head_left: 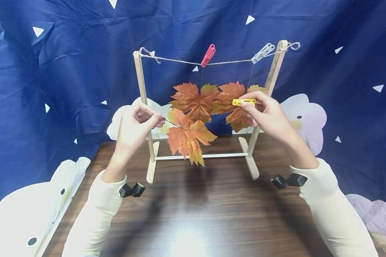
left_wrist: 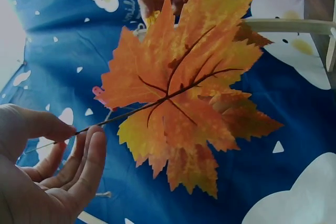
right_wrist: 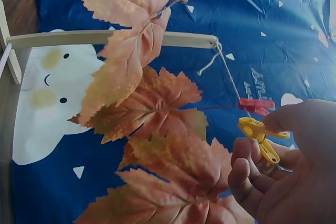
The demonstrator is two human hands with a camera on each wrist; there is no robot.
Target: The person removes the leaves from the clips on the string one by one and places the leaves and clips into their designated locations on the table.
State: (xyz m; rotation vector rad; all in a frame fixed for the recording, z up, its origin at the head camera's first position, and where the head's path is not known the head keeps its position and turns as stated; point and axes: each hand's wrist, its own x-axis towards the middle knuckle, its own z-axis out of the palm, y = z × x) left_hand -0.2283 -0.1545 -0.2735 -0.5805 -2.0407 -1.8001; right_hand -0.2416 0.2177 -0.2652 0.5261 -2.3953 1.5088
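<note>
Between thumb and fingers my left hand [head_left: 136,123] pinches the stem of an orange maple leaf [head_left: 189,135], whose blade spreads to the right. My right hand [head_left: 270,112] pinches a yellow clothespin [head_left: 243,102] in front of the right-hand hanging leaf [head_left: 236,119]. Seen from the right wrist, the yellow clothespin [right_wrist: 265,137] is squeezed at its handles. A pink clothespin [head_left: 208,56] holds the middle leaf [head_left: 196,101] by its stem on a twine line [head_left: 177,60]. Farther right, a pale clothespin [head_left: 263,53] holds the other hanging leaf.
The line is tied between two wooden posts [head_left: 140,80] with flat feet [head_left: 152,166], joined low by a white rod [head_left: 225,155]. This stand is on a dark brown table [head_left: 193,200]. Behind hangs a blue cloth [head_left: 67,71] with white shapes.
</note>
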